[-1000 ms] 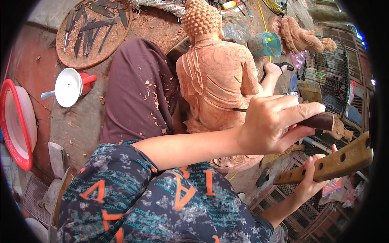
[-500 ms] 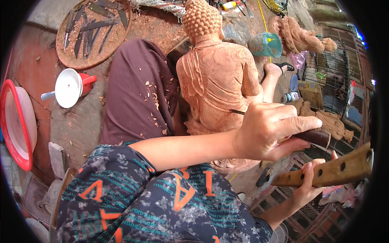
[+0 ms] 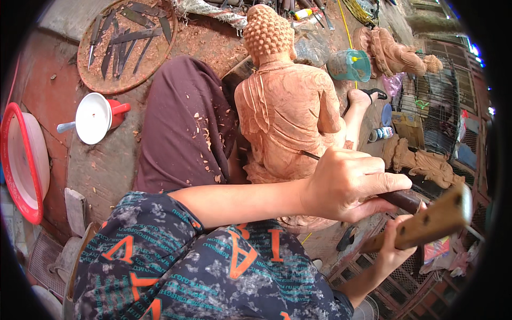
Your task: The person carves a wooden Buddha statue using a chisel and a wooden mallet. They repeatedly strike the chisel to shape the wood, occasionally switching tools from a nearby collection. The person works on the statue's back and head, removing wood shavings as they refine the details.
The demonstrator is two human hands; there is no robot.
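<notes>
Reddish wood: one carved seated statue (image 3: 282, 109), upright, back toward the wearer, between the person's legs (image 3: 184, 125). One chisel (image 3: 401, 199), dark handle, thin blade, tip at the statue's lower back; left of the two hands, the left hand (image 3: 349, 186), fingers closed round the chisel. One wooden mallet (image 3: 432, 221), long, pierced with dark holes, gripped in the curled right hand (image 3: 393, 242), near the chisel's handle; contact cannot be told. Upper left: one round tray (image 3: 113, 90) bearing several knives (image 3: 134, 36). Below it: one white dish (image 3: 93, 120), overlapping one red mug (image 3: 120, 110). Far left: one red-rimmed basin (image 3: 22, 154). Right of the statue's head: one teal bucket (image 3: 337, 65), beside a second carved figure (image 3: 392, 50).
</notes>
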